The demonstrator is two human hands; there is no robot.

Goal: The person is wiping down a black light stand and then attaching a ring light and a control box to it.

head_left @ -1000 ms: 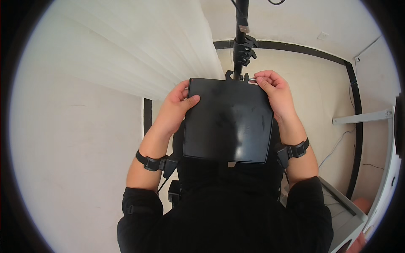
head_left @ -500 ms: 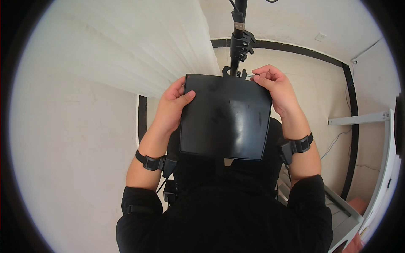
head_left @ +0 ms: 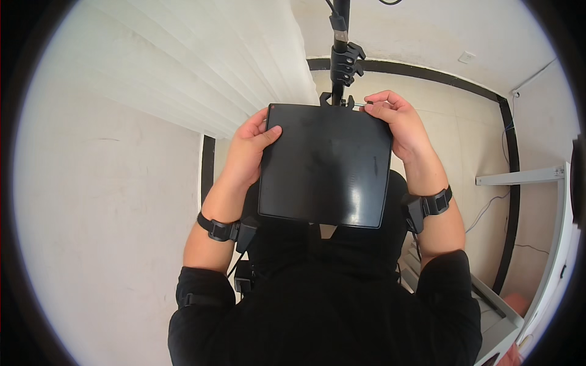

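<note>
A flat black square panel with a glossy face is held level in front of my chest. My left hand grips its left edge, thumb lying on top near the far left corner. My right hand curls over its far right corner, fingertips pinching at something small at the panel's far edge; what it is I cannot make out. A black stand pole with clamps rises just beyond the panel's far edge. Black straps circle both wrists.
A white pleated curtain hangs at the upper left beside a pale wall. Beige floor with a black border strip lies below. A white shelf edge and a white cable are at the right.
The panel and both hands have shifted slightly away from me, toward the stand pole. The grip of each hand is the same.
</note>
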